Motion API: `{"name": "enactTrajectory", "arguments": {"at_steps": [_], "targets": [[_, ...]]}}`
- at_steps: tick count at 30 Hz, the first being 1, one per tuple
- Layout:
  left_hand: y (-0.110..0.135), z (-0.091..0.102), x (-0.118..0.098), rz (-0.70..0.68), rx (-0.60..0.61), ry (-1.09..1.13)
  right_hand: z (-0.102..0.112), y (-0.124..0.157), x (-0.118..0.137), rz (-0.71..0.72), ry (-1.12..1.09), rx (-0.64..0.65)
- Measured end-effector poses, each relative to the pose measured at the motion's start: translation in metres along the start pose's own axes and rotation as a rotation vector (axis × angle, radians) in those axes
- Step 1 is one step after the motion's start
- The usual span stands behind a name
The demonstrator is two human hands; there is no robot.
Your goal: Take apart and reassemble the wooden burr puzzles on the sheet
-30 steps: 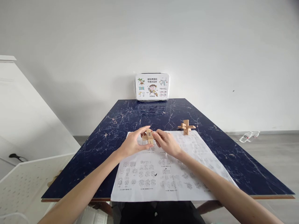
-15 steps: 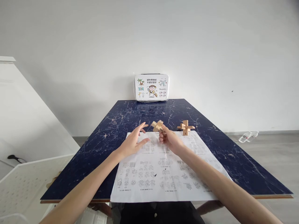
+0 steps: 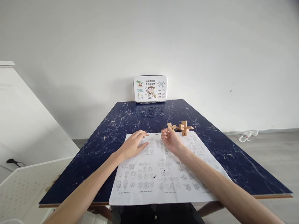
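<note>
Marbled blue tabletop [image 3: 107, 124]: spreads beneath and beyond both hands. The change on it: the partly hidden wooden cross [image 3: 172, 126], pinched in the right hand [image 3: 171, 141] half a second ago, now shows low and just beyond that hand, which I read as the piece being set down.
Printed sheet [image 3: 173, 198]: lies under both hands, diagrams up, running from them back to the near table edge.
White case [image 3: 150, 90]: upright, well beyond both hands.
Left hand [image 3: 134, 144]: on or just over the sheet, thumb well apart from the fingers, holding nothing.
Right hand: fingers curled toward the palm; whether it touches or grips the partly hidden wooden cross, I cannot tell.
Standing wooden cross [image 3: 184, 128]: just beyond and right of the right hand, apart from it.
Partly hidden wooden cross: directly behind the right hand's fingers, tilted.
</note>
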State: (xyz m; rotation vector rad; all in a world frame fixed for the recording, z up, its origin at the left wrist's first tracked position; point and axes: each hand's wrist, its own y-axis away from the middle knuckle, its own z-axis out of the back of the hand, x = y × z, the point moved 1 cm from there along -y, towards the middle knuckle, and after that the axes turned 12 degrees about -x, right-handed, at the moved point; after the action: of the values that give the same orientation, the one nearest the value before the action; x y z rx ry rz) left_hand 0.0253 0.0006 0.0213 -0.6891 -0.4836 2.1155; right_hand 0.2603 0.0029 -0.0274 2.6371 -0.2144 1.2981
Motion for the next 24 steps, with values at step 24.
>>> {"name": "enactTrajectory", "arguments": {"at_steps": [24], "targets": [[0.008, -0.006, 0.003, -0.118, 0.1, -0.131, -0.037, 0.054, 0.012, -0.117, 0.514, 0.457]]}}
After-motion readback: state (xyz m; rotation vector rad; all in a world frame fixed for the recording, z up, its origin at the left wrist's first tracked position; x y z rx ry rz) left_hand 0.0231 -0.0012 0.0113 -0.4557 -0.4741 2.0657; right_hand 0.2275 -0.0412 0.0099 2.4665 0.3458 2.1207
